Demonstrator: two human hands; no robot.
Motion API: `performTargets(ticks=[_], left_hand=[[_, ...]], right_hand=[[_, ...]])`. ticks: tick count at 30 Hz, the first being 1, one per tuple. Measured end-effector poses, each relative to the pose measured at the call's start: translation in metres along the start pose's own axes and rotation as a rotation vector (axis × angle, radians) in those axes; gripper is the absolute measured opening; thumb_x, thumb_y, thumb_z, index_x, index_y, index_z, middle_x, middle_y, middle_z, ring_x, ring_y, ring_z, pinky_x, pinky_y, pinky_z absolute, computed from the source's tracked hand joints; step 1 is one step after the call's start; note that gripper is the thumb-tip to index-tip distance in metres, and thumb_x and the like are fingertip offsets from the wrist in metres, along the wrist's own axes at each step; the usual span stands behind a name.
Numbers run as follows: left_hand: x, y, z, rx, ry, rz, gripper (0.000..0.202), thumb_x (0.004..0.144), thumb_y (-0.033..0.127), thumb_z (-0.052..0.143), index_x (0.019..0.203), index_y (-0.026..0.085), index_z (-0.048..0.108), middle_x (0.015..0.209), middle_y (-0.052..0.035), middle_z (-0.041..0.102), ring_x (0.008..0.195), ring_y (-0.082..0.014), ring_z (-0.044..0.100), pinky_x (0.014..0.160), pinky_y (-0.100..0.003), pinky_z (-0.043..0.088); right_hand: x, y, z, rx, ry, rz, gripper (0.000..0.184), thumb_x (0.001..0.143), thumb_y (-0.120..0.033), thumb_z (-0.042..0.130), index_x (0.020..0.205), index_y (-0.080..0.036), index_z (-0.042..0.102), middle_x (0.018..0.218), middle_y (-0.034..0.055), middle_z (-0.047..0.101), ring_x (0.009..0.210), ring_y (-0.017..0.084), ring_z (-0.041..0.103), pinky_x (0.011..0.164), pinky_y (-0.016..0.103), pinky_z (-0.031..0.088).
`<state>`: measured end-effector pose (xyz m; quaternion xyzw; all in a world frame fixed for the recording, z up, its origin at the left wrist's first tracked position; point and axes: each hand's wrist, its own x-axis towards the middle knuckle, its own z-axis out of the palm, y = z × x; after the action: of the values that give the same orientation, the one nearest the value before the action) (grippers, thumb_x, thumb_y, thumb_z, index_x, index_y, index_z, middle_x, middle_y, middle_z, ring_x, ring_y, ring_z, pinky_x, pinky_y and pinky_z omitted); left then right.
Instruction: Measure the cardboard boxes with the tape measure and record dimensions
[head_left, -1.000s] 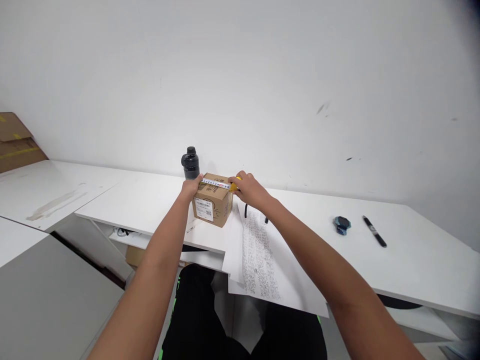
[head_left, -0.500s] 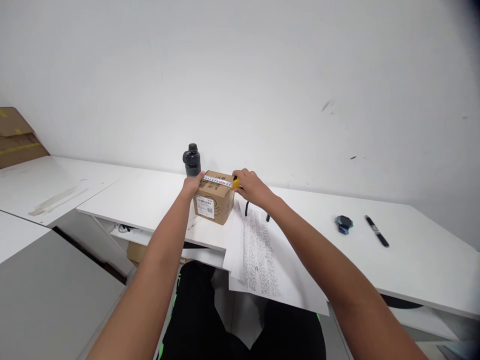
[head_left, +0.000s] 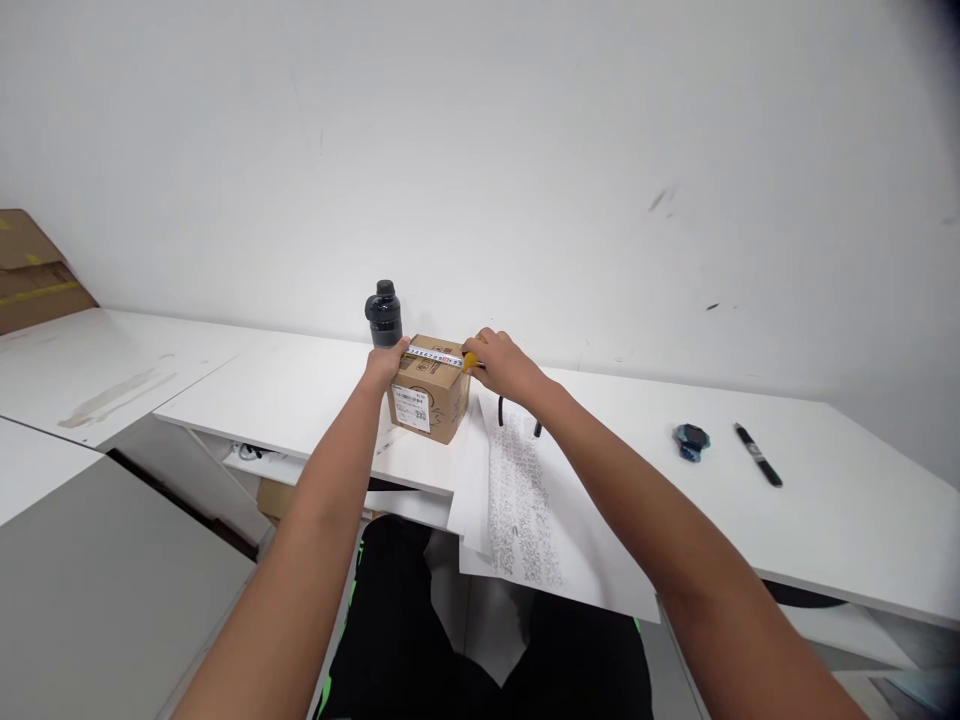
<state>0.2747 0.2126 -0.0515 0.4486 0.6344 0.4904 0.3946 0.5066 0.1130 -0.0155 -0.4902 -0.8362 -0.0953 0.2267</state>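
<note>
A small brown cardboard box point(head_left: 448, 408) with a white label sits on the white desk. Across its top lies the pulled-out blade of a tape measure point(head_left: 471, 360), whose yellow case is at the box's right edge. My right hand point(head_left: 504, 362) is closed around that case, which it partly hides. At the left edge of the box top, my left hand point(head_left: 387, 364) presses the blade's end against the box with its thumb; the other fingers are down the box's left side, mostly hidden.
Just behind the box stands a dark bottle point(head_left: 385, 315). Printed paper sheets point(head_left: 581, 530) overhang the desk's front edge, with a black-armed object partly under my right forearm. Farther right lie a blue-and-black item point(head_left: 691, 441) and a black marker point(head_left: 757, 455). A large carton point(head_left: 37, 270) stands far left.
The yellow case has tilted slightly in my right hand, and the blade still spans the box top. The view has shifted a little; my left hand holds its place on the box.
</note>
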Motion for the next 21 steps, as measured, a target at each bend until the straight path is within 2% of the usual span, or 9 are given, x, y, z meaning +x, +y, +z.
performTargets(ticks=[5, 16, 21], left_hand=[[-0.001, 0.000, 0.001, 0.000, -0.004, 0.012, 0.047, 0.067, 0.054, 0.076, 0.082, 0.010, 0.069, 0.089, -0.0167, 0.073, 0.081, -0.0276, 0.070, 0.074, -0.035, 0.053], [0.003, -0.003, 0.002, 0.011, 0.013, 0.017, 0.047, 0.065, 0.055, 0.076, 0.080, 0.011, 0.068, 0.086, -0.0170, 0.072, 0.083, -0.0291, 0.070, 0.075, -0.037, 0.053], [0.003, -0.002, 0.002, 0.006, 0.012, 0.022, 0.047, 0.065, 0.055, 0.077, 0.079, 0.011, 0.068, 0.087, -0.0172, 0.072, 0.085, -0.0292, 0.070, 0.075, -0.037, 0.053]], right_hand=[[0.002, 0.000, -0.004, 0.020, -0.019, 0.006, 0.028, 0.085, -0.017, 0.062, 0.112, -0.019, 0.061, 0.108, 0.0116, 0.057, 0.094, 0.026, 0.051, 0.079, 0.034, 0.041], [0.018, -0.005, -0.020, -0.030, -0.197, 0.033, 0.026, 0.086, -0.021, 0.063, 0.112, -0.020, 0.065, 0.108, 0.0110, 0.059, 0.095, 0.025, 0.056, 0.077, 0.031, 0.042], [0.016, -0.004, -0.020, -0.038, -0.195, 0.036, 0.027, 0.086, -0.021, 0.063, 0.112, -0.020, 0.064, 0.109, 0.0108, 0.059, 0.094, 0.025, 0.056, 0.077, 0.031, 0.042]])
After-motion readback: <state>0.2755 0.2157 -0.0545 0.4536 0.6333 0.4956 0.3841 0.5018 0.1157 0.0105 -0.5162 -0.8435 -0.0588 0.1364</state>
